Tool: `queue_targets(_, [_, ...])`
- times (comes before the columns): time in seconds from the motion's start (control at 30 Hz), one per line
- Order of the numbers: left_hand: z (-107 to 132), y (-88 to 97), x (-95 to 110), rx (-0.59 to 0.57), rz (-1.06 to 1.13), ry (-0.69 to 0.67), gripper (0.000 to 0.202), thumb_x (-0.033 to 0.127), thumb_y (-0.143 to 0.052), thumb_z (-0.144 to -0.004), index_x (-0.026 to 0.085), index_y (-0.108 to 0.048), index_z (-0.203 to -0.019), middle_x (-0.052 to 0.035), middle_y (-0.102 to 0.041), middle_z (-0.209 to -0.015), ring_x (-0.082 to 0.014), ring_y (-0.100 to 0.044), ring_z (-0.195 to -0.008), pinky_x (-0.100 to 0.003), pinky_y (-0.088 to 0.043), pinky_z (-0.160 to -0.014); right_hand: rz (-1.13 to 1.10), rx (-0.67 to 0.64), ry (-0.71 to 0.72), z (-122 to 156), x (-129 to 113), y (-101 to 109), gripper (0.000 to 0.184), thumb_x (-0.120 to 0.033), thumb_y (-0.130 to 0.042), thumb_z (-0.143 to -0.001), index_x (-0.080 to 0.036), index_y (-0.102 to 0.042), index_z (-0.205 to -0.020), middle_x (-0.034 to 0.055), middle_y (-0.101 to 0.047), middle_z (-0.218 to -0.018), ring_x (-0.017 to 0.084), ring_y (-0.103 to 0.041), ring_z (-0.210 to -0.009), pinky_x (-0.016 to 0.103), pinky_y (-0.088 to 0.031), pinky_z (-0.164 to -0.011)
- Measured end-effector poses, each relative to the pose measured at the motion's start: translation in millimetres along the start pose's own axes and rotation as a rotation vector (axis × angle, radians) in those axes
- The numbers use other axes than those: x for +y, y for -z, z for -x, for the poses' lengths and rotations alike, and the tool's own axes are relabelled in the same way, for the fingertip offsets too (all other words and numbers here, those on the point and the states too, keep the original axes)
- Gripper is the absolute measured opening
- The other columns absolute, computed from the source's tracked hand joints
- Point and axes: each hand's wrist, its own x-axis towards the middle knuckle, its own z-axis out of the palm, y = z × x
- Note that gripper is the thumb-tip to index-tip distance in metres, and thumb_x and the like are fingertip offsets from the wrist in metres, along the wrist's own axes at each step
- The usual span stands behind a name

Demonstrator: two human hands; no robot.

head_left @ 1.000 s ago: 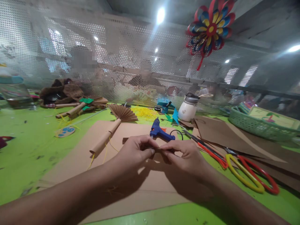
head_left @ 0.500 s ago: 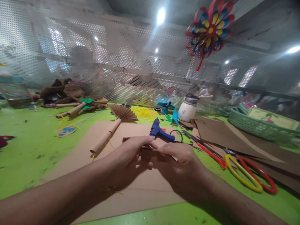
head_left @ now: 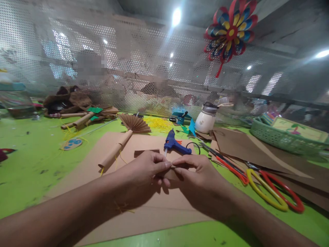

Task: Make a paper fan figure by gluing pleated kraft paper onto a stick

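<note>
Between my left hand (head_left: 151, 168) and my right hand (head_left: 195, 169), a small piece of brown paper (head_left: 172, 175) is pinched by thumbs and fingertips. Most of it is hidden by the fingers, so its folds are hard to make out. Just beyond my left hand lies a pleated brown paper strip (head_left: 144, 152). The blue glue gun (head_left: 177, 144), a glue stick poking from its back, rests a little past my fingertips. A pleated paper fan (head_left: 134, 123) with a rolled paper handle (head_left: 115, 151) lies to the left. Under both hands is a large brown sheet (head_left: 102, 219).
To the right lie scissors with yellow and red handles (head_left: 269, 192), an orange-handled tool (head_left: 232, 169) and stacked brown sheets (head_left: 239, 144). Farther back are a white jar (head_left: 205, 120), a green basket (head_left: 288, 137), yellow shreds (head_left: 159, 122) and paper rolls (head_left: 83, 119).
My fingers have shifted their pinch on the brown paper, which shows less now. My left hand has drawn slightly nearer, uncovering more of the pleated strip and the glue stick.
</note>
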Motion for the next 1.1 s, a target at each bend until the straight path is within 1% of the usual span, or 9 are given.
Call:
queue_targets(0.13, [-2, 1.6, 4, -0.044, -0.073, 0.021, 0.032, 0.048, -0.067, -0.071, 0.016, -0.063, -0.071, 0.0003, -0.061, -0.049, -0.0136, -0.055, -0.045, -0.028, -0.047, -0.052, -0.064, -0.031, -0.135, -4, 0, 9, 0.022, -0.011, -0.058, -0.08, -0.021, -0.074, -0.092, 0.0037, -0.073, -0.082, 0.017, -0.066, -0.073, 0.028, -0.052, -0.064])
queue_targets(0.23, [-3, 1.0, 7, -0.012, -0.146, -0.016, 0.03, 0.045, -0.062, -0.076, 0.016, -0.062, -0.072, -0.0006, -0.062, -0.053, -0.0138, -0.056, -0.047, -0.026, -0.045, -0.05, -0.183, -0.083, -0.191, -6, -4, 14, 0.019, -0.016, -0.06, -0.08, -0.019, -0.073, -0.095, 0.0052, -0.073, -0.089, 0.017, -0.066, -0.079, 0.028, -0.052, -0.069])
queue_targets(0.3, [-2, 0.5, 7, 0.034, -0.258, -0.097, 0.026, 0.039, -0.057, -0.08, 0.016, -0.061, -0.068, -0.0001, -0.061, -0.056, -0.0127, -0.054, -0.05, -0.024, -0.042, -0.049, -0.27, -0.121, -0.222, -7, -4, 15, 0.017, -0.02, -0.06, -0.083, -0.018, -0.072, -0.094, 0.0058, -0.073, -0.087, 0.016, -0.066, -0.079, 0.027, -0.052, -0.069])
queue_targets(0.37, [-1, 0.4, 6, 0.06, -0.442, -0.206, 0.022, 0.032, -0.057, -0.08, 0.017, -0.062, -0.065, 0.0005, -0.061, -0.06, -0.0124, -0.055, -0.055, -0.022, -0.041, -0.052, -0.309, -0.133, -0.272, -7, -4, 16, 0.016, -0.021, -0.057, -0.085, -0.016, -0.072, -0.085, 0.0045, -0.072, -0.078, 0.014, -0.064, -0.07, 0.025, -0.05, -0.063])
queue_targets(0.5, [4, 0.8, 7, 0.121, -0.716, -0.368, 0.015, 0.025, -0.056, -0.079, 0.019, -0.069, -0.074, 0.0003, -0.064, -0.068, -0.0135, -0.056, -0.063, -0.021, -0.039, -0.055, -0.357, -0.105, -0.337, -8, -7, 16, 0.02, -0.015, -0.056, -0.083, -0.016, -0.07, -0.068, 0.0009, -0.067, -0.064, 0.01, -0.059, -0.058, 0.022, -0.047, -0.056])
queue_targets(0.67, [8, 3.8, 11, 0.091, -0.878, -0.516, 0.021, 0.022, -0.051, -0.085, 0.023, -0.071, -0.088, -0.0016, -0.07, -0.081, -0.0151, -0.06, -0.071, -0.022, -0.042, -0.065, -0.377, -0.027, -0.295, -8, -12, 20, 0.012, -0.019, -0.063, -0.079, -0.017, -0.072, -0.071, 0.0035, -0.069, -0.071, 0.014, -0.063, -0.066, 0.025, -0.051, -0.062])
queue_targets(0.8, [10, 8.2, 9, 0.114, -1.016, -0.67, 0.022, 0.022, -0.048, -0.089, 0.024, -0.068, -0.099, -0.0031, -0.07, -0.083, -0.0155, -0.061, -0.071, -0.022, -0.041, -0.064, -0.226, 0.027, -0.194, -6, -15, 26, 0.008, -0.021, -0.066, -0.078, -0.019, -0.074, -0.078, 0.0033, -0.069, -0.074, 0.015, -0.063, -0.07, 0.027, -0.05, -0.064])
queue_targets(0.97, [14, 8.9, 7, 0.182, -1.164, -0.762, 0.021, 0.026, -0.044, -0.093, 0.02, -0.064, -0.093, -0.0037, -0.068, -0.077, -0.0142, -0.059, -0.067, -0.022, -0.04, -0.061, -0.115, 0.063, 0.007, -4, -22, 32, 0.008, -0.017, -0.065, -0.081, -0.02, -0.073, -0.079, 0.0024, -0.068, -0.074, 0.014, -0.06, -0.069, 0.027, -0.047, -0.065])
queue_targets(1.1, [17, 6.8, 7, 0.201, -1.223, -0.787, 0.021, 0.025, -0.044, -0.093, 0.019, -0.063, -0.088, -0.0023, -0.066, -0.07, -0.0121, -0.057, -0.06, -0.021, -0.038, -0.056, -0.095, 0.051, 0.06, -3, -23, 35, 0.008, -0.019, -0.065, -0.082, -0.02, -0.073, -0.082, 0.0027, -0.069, -0.075, 0.015, -0.061, -0.071, 0.029, -0.048, -0.068])
